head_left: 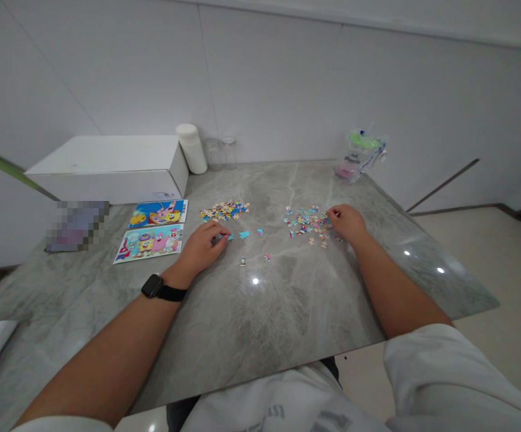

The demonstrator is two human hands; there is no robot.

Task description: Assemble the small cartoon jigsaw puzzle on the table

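My left hand (202, 246) rests low over the table with its fingers curled. Its fingertips and thumb close around a small blue jigsaw piece (230, 237). Just to the right lie another blue piece (244, 234) and a blue-and-pink piece (260, 231). Two single pieces, one pale (243, 261) and one pinkish (267, 257), sit nearer to me. At the right edge of a loose pile of mixed pieces (307, 221), my right hand (348, 223) has its fingertips pinched together; what is between them is hidden. A yellow-and-blue pile (225, 210) lies beyond my left hand.
Two cartoon picture cards (150, 243) lie left of my left hand, beside a blurred flat object (78, 227). Behind stand a white box (107, 174), a white bottle (192, 150) and two clear glasses (228, 153). A plastic bag (360, 157) sits at the back right.
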